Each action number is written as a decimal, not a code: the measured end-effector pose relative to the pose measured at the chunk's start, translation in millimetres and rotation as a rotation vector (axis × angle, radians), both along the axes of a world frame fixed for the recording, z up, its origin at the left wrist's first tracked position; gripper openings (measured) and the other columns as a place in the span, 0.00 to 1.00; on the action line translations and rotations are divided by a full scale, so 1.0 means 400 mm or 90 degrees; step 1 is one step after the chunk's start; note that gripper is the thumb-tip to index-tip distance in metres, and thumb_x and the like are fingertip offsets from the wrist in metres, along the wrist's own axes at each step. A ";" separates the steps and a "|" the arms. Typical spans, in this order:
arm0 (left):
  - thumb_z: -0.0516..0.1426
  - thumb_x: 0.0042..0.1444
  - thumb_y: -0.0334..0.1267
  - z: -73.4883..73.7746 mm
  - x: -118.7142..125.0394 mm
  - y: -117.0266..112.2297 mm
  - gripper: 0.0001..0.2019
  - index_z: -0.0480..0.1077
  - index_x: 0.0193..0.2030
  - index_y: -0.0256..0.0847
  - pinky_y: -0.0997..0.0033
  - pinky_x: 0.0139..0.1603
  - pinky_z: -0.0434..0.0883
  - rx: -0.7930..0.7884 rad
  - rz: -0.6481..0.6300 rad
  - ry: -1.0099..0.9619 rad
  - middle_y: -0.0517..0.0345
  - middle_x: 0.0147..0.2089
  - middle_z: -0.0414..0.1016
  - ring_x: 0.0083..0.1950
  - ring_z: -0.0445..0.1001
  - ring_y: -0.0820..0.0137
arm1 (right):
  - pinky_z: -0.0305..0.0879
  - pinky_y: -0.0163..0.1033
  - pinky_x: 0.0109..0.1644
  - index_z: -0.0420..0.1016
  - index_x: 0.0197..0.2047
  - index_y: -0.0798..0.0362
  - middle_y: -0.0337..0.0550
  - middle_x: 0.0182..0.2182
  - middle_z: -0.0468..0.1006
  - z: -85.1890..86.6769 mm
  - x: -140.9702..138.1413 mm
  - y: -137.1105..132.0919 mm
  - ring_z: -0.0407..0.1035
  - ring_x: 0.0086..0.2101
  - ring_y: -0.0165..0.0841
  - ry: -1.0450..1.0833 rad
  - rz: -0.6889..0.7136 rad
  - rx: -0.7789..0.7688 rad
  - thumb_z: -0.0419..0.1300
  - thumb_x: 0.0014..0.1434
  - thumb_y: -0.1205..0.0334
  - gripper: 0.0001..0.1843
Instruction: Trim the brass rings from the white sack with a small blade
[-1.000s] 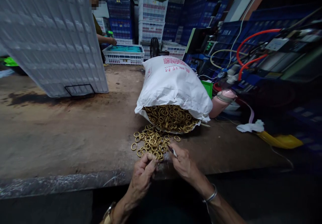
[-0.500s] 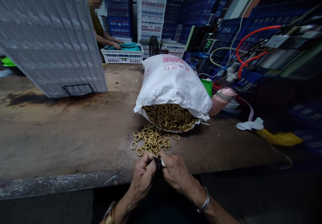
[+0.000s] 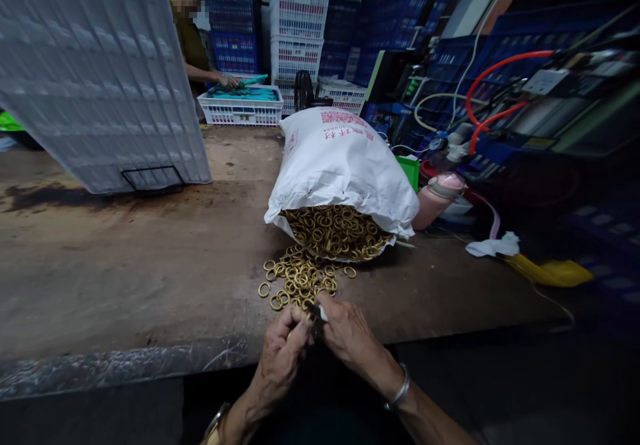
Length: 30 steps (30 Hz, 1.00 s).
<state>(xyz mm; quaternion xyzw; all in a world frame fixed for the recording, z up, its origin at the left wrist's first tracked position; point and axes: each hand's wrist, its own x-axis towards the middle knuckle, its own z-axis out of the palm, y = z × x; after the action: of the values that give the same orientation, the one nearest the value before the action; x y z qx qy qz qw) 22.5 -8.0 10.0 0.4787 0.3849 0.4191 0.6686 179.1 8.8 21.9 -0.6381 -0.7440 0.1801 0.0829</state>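
Observation:
My left hand point(image 3: 285, 345) is closed in a pinch at the table's front edge, with a brass-coloured ring partly showing at its fingertips. My right hand point(image 3: 353, 335) grips a small dark blade-like tool point(image 3: 314, 310) with a white part at the grip; its tip meets the left fingertips. Just beyond both hands lies a loose pile of brass-coloured rings point(image 3: 300, 275). They spread out from the mouth of a white woven sack point(image 3: 340, 158), which lies on its side and holds many more rings. The fingers hide most of the held ring.
A tall translucent ribbed plastic panel point(image 3: 115, 85) stands at left on the wooden table point(image 3: 125, 252). Right of the sack are a pink bottle point(image 3: 437, 200) and a machine with red hoses point(image 3: 480, 98). Across the table, a co-worker point(image 3: 193, 45) handles teal pieces in a white crate point(image 3: 243, 110).
My right hand has shifted slightly, and the dark tool now shows less of its blade, close against my left fingertips. The co-worker's hand has lifted a teal piece. The view has moved slightly.

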 end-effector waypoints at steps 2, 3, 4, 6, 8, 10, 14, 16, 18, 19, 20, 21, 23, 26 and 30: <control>0.54 0.54 0.48 0.017 -0.003 -0.010 0.15 0.61 0.27 0.38 0.80 0.20 0.52 -0.041 -0.033 -0.031 0.64 0.22 0.61 0.20 0.55 0.80 | 0.45 0.35 0.27 0.67 0.39 0.53 0.43 0.25 0.75 -0.011 0.033 0.020 0.64 0.24 0.31 -0.046 -0.086 -0.008 0.47 0.49 0.74 0.15; 0.55 0.53 0.49 0.024 -0.004 -0.013 0.15 0.61 0.28 0.39 0.80 0.18 0.51 -0.076 -0.049 -0.055 0.64 0.22 0.62 0.19 0.54 0.81 | 0.46 0.35 0.28 0.67 0.41 0.54 0.43 0.26 0.75 -0.018 0.051 0.030 0.65 0.24 0.31 -0.051 -0.110 0.011 0.48 0.49 0.74 0.17; 0.55 0.52 0.49 0.030 -0.004 -0.012 0.15 0.61 0.29 0.39 0.81 0.17 0.50 -0.118 -0.058 -0.085 0.64 0.22 0.63 0.18 0.54 0.81 | 0.47 0.34 0.28 0.67 0.43 0.53 0.43 0.26 0.76 -0.025 0.068 0.040 0.66 0.25 0.31 -0.049 -0.140 0.028 0.48 0.50 0.74 0.18; 0.56 0.51 0.50 0.038 -0.002 -0.004 0.15 0.61 0.29 0.40 0.82 0.15 0.49 -0.202 -0.044 -0.148 0.64 0.24 0.64 0.17 0.53 0.82 | 0.49 0.34 0.29 0.69 0.42 0.54 0.44 0.27 0.76 -0.039 0.090 0.055 0.67 0.26 0.31 -0.022 -0.174 0.047 0.48 0.52 0.71 0.14; 0.57 0.49 0.51 0.040 0.001 0.010 0.16 0.62 0.29 0.39 0.82 0.15 0.50 -0.250 -0.011 -0.189 0.63 0.27 0.65 0.18 0.54 0.82 | 0.50 0.33 0.29 0.69 0.40 0.53 0.43 0.28 0.76 -0.052 0.095 0.066 0.68 0.27 0.31 0.008 -0.189 0.071 0.48 0.55 0.69 0.12; 0.58 0.48 0.50 0.041 0.002 0.021 0.16 0.64 0.29 0.37 0.81 0.15 0.53 -0.255 0.000 -0.208 0.60 0.28 0.66 0.19 0.55 0.81 | 0.51 0.33 0.30 0.69 0.39 0.53 0.43 0.28 0.76 -0.064 0.085 0.074 0.68 0.28 0.32 0.029 -0.188 0.100 0.49 0.56 0.67 0.10; 0.58 0.48 0.47 0.041 -0.003 0.030 0.14 0.64 0.29 0.37 0.81 0.14 0.53 -0.243 0.022 -0.228 0.58 0.29 0.69 0.19 0.58 0.80 | 0.51 0.34 0.30 0.69 0.40 0.53 0.43 0.30 0.76 -0.084 0.063 0.085 0.68 0.29 0.32 0.019 -0.186 0.123 0.51 0.57 0.66 0.09; 0.58 0.48 0.45 0.040 -0.008 0.033 0.12 0.63 0.32 0.39 0.81 0.14 0.54 -0.254 0.031 -0.250 0.58 0.29 0.70 0.19 0.60 0.79 | 0.50 0.34 0.30 0.69 0.40 0.52 0.43 0.31 0.76 -0.091 0.060 0.090 0.67 0.29 0.32 0.011 -0.182 0.121 0.51 0.56 0.67 0.09; 0.58 0.48 0.42 0.036 -0.011 0.036 0.12 0.63 0.37 0.40 0.81 0.15 0.54 -0.283 0.018 -0.278 0.59 0.29 0.69 0.20 0.61 0.78 | 0.50 0.33 0.31 0.69 0.40 0.53 0.43 0.31 0.75 -0.096 0.061 0.093 0.67 0.30 0.31 0.014 -0.172 0.124 0.51 0.56 0.67 0.10; 0.58 0.48 0.41 0.033 -0.013 0.038 0.13 0.64 0.39 0.40 0.81 0.15 0.55 -0.302 0.011 -0.291 0.60 0.29 0.69 0.21 0.62 0.78 | 0.51 0.33 0.31 0.69 0.39 0.53 0.42 0.31 0.75 -0.097 0.062 0.094 0.66 0.30 0.31 0.016 -0.168 0.129 0.50 0.56 0.67 0.09; 0.59 0.47 0.41 0.030 -0.013 0.040 0.14 0.65 0.40 0.40 0.81 0.16 0.55 -0.319 0.005 -0.304 0.60 0.29 0.68 0.22 0.63 0.78 | 0.51 0.33 0.32 0.69 0.37 0.53 0.42 0.30 0.74 -0.099 0.063 0.095 0.66 0.30 0.31 0.017 -0.163 0.135 0.50 0.57 0.67 0.08; 0.59 0.47 0.40 0.026 -0.014 0.042 0.13 0.65 0.39 0.39 0.81 0.16 0.56 -0.332 0.002 -0.317 0.59 0.29 0.68 0.23 0.63 0.77 | 0.51 0.33 0.32 0.69 0.35 0.53 0.42 0.30 0.73 -0.100 0.064 0.097 0.65 0.30 0.31 0.019 -0.159 0.144 0.50 0.57 0.67 0.08; 0.59 0.47 0.41 0.019 -0.014 0.045 0.11 0.67 0.34 0.37 0.81 0.17 0.57 -0.342 0.009 -0.336 0.59 0.30 0.67 0.25 0.64 0.77 | 0.52 0.33 0.33 0.69 0.33 0.54 0.42 0.29 0.71 -0.103 0.067 0.098 0.64 0.31 0.31 0.032 -0.152 0.164 0.50 0.57 0.67 0.07; 0.61 0.46 0.42 0.015 -0.014 0.052 0.12 0.65 0.27 0.35 0.81 0.18 0.58 -0.346 0.038 -0.330 0.57 0.30 0.67 0.27 0.66 0.76 | 0.55 0.33 0.35 0.69 0.34 0.54 0.43 0.30 0.70 -0.104 0.072 0.100 0.64 0.32 0.32 0.091 -0.149 0.185 0.50 0.56 0.67 0.07; 0.62 0.45 0.44 0.013 -0.005 0.069 0.14 0.63 0.27 0.36 0.83 0.17 0.57 -0.309 0.039 -0.240 0.60 0.27 0.66 0.25 0.64 0.78 | 0.58 0.34 0.36 0.68 0.36 0.55 0.42 0.28 0.71 -0.095 0.079 0.100 0.65 0.30 0.31 0.179 -0.145 0.173 0.49 0.56 0.65 0.08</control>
<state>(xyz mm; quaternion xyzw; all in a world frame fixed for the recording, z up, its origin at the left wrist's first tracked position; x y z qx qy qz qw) 20.3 19.7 15.2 0.2070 0.3568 0.4167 0.8101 210.7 48.6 -16.1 -0.6693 -0.6660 0.1549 0.2907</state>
